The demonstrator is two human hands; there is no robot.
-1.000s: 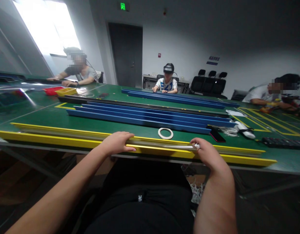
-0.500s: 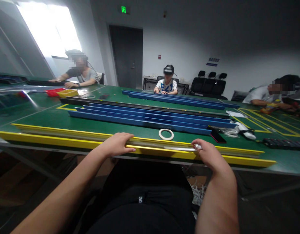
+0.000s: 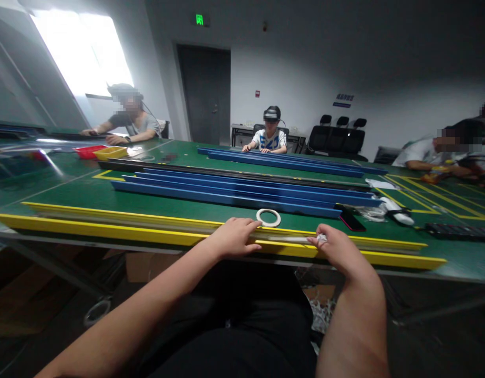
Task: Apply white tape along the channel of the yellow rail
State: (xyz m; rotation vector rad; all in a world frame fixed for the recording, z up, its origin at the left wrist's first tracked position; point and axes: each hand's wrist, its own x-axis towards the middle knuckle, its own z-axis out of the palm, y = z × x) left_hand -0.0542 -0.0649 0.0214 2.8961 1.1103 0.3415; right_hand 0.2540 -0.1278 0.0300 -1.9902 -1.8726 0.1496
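Observation:
A long yellow channel (image 3: 108, 224) runs along the near table edge, its two raised walls left and right across my view. My left hand (image 3: 236, 239) lies over the middle of it, fingers on the far wall side and thumb apart near the front wall. It holds nothing that I can see. My right hand (image 3: 332, 242) is closed in a pinch on a thin white strip (image 3: 293, 239), whose crumpled end shows at the fingertips. From there the strip stretches left inside the channel towards my left hand. A roll of white tape (image 3: 268, 218) lies just behind the channel.
Several blue channels (image 3: 210, 197) and a black one (image 3: 179, 169) lie beyond. A phone (image 3: 351, 220) and a power strip (image 3: 458, 231) are at the right. Red (image 3: 88, 152) and yellow (image 3: 112, 152) trays stand back left. Other people sit around the table.
My left hand has slid right along the yellow channel, closer to my right hand. The right hand stays nearly in place with the white strip.

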